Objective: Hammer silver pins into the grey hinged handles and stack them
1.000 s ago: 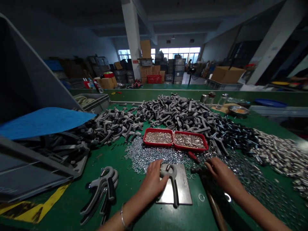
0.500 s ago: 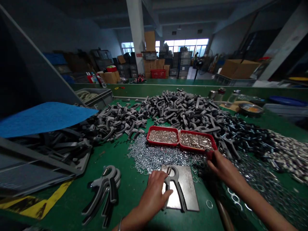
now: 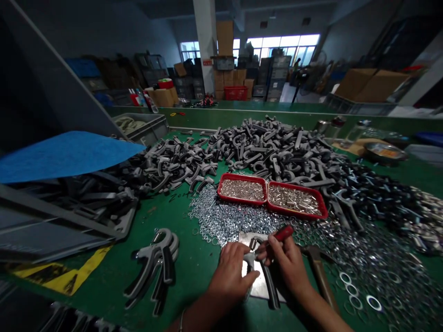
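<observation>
This is a factory workshop, a big assembly floor for small parts. A long green workbench (image 3: 194, 272) carries heaps of grey plastic handles (image 3: 277, 147), loose metal washers (image 3: 224, 216) and red trays (image 3: 242, 190) of small metal parts, with a grey plastic bin (image 3: 140, 129) at its edge. Beyond it, stacked cardboard boxes (image 3: 224, 41) and storage crates (image 3: 277, 69) fill a large hall with concrete pillars (image 3: 206, 46) and wide windows (image 3: 284, 46).

Green workbench (image 3: 197, 281) heaped with washers (image 3: 221, 216), handles (image 3: 277, 152)
</observation>
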Demonstrator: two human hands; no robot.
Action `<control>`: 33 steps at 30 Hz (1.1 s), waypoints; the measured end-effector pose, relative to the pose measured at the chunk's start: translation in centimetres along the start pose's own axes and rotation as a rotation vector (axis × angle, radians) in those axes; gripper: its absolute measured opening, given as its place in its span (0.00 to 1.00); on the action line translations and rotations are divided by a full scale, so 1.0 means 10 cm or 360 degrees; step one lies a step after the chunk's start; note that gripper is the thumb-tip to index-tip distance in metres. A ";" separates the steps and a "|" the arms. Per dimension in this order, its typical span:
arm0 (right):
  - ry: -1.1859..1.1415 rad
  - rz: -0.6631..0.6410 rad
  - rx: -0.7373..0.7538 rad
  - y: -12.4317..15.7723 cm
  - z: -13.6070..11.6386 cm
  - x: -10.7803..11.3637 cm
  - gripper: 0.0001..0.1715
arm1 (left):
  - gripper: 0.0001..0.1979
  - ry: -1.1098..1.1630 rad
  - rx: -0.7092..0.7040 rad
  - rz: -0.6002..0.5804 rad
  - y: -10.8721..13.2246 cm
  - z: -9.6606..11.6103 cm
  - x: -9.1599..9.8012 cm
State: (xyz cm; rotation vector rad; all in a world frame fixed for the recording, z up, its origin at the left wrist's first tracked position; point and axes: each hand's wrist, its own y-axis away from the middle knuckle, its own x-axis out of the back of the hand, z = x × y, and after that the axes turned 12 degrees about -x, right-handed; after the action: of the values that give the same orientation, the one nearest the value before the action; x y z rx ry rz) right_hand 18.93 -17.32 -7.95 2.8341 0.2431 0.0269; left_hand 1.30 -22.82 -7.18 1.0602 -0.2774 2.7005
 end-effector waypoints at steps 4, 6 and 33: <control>0.0171 0.0017 -0.0012 0.04 0.00 0.02 0.16 | 0.17 0.0021 -0.0011 -0.0002 0.01 -0.01 0.00; 0.0426 0.0098 0.0052 0.08 0.01 0.02 0.16 | 0.17 0.0018 -0.0022 -0.0006 0.01 -0.02 -0.01; 0.1040 0.0155 0.0141 -0.55 -0.34 0.52 0.18 | 0.20 -0.0217 -0.0223 -0.0118 -0.19 0.15 0.39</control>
State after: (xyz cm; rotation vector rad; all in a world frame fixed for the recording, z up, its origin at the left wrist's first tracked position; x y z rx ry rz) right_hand 22.98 -10.30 -6.36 2.8254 0.2426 0.9878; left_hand 0.02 -20.81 -3.29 1.1894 -0.4350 2.5070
